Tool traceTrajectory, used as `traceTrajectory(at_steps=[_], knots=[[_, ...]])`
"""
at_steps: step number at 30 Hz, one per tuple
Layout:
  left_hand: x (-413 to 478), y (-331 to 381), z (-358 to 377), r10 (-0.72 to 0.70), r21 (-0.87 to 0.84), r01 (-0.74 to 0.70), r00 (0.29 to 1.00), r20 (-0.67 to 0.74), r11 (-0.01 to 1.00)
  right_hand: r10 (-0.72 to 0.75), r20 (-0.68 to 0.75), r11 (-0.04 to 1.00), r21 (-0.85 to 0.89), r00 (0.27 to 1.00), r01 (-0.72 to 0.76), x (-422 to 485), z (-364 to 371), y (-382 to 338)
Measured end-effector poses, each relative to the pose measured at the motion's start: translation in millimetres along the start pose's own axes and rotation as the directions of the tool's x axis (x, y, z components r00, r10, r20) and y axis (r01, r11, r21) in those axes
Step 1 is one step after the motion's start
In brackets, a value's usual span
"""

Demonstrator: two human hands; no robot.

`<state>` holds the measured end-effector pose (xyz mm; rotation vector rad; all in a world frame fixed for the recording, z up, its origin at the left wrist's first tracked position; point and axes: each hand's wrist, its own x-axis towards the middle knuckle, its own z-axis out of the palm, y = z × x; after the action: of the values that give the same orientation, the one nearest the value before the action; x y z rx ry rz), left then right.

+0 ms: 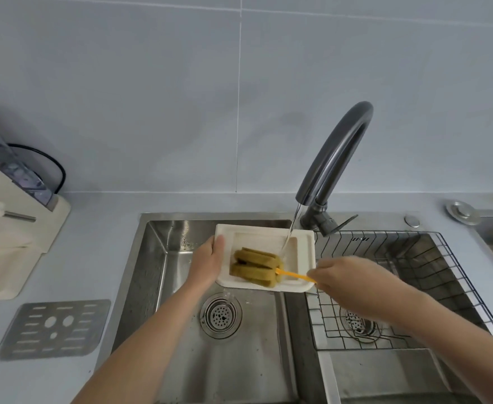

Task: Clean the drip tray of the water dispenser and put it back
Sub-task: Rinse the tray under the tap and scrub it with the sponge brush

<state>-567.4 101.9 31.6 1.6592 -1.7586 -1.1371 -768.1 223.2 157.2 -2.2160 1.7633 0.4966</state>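
Observation:
A white rectangular drip tray (305,258) is held over the left sink basin under the running tap. My left hand (207,262) grips its left edge. My right hand (343,275) holds the orange handle of a sponge brush (257,268), whose green-yellow sponge head lies inside the tray. Water streams from the dark curved faucet (335,158) into the tray's right part. The tray's metal grille cover (54,328) lies flat on the counter at the left. The cream water dispenser (9,234) stands at the far left.
The steel double sink (158,275) has a drain strainer (220,314) below the tray. A wire rack (385,287) sits in the right basin. A black cable (56,164) loops behind the dispenser. A round metal cap (462,212) lies on the counter at the right.

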Motion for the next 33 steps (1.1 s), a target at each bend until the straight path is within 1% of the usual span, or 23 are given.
traceTrajectory(at_steps=[4, 7, 10, 15, 19, 23, 26, 30, 33], knots=[[0.8, 0.2, -4.5, 0.036, 0.014, -0.037, 0.999, 0.027, 0.999, 0.005, -0.071, 1.000, -0.004, 0.997, -0.005, 7.8, -11.9, 4.4], [-0.8, 0.9, -5.0, 0.034, 0.017, -0.035, 0.998, 0.047, 0.999, -0.004, -0.046, 1.000, -0.024, 0.999, 0.003, 18.0, -16.7, 2.5], [-4.1, 1.5, -7.7, 0.037, 0.012, -0.038, 0.999, 0.035, 0.999, -0.012, -0.048, 0.997, -0.071, 0.999, 0.009, 24.3, -18.3, 6.6], [-6.0, 5.3, -11.4, 0.088, 0.060, -0.089, 0.996, 0.017, 0.994, 0.028, -0.057, 0.994, -0.106, 0.998, -0.034, 18.7, -17.7, 13.9], [-2.5, 5.5, -17.8, 0.109, 0.097, -0.108, 0.994, -0.014, 0.989, 0.079, -0.062, 0.988, -0.127, 0.995, -0.086, 9.1, -14.6, 15.7], [-0.2, 7.5, -27.2, 0.128, 0.087, -0.123, 0.990, -0.053, 0.989, 0.105, -0.059, 0.976, -0.184, 0.993, -0.114, -0.8, -13.1, 13.2], [1.2, 7.9, -31.1, 0.147, 0.089, -0.138, 0.984, -0.101, 0.986, 0.138, -0.049, 0.972, -0.186, 0.989, -0.144, -4.9, -11.7, 7.2], [1.7, 6.8, -31.5, 0.128, 0.075, -0.118, 0.978, -0.162, 0.990, 0.180, -0.008, 0.968, -0.179, 0.984, -0.179, -8.8, -12.9, -4.8], [0.3, 8.9, -30.2, 0.133, 0.080, -0.120, 0.974, -0.185, 0.990, 0.171, 0.034, 0.973, -0.162, 0.985, -0.164, -11.0, -13.8, -11.5]])
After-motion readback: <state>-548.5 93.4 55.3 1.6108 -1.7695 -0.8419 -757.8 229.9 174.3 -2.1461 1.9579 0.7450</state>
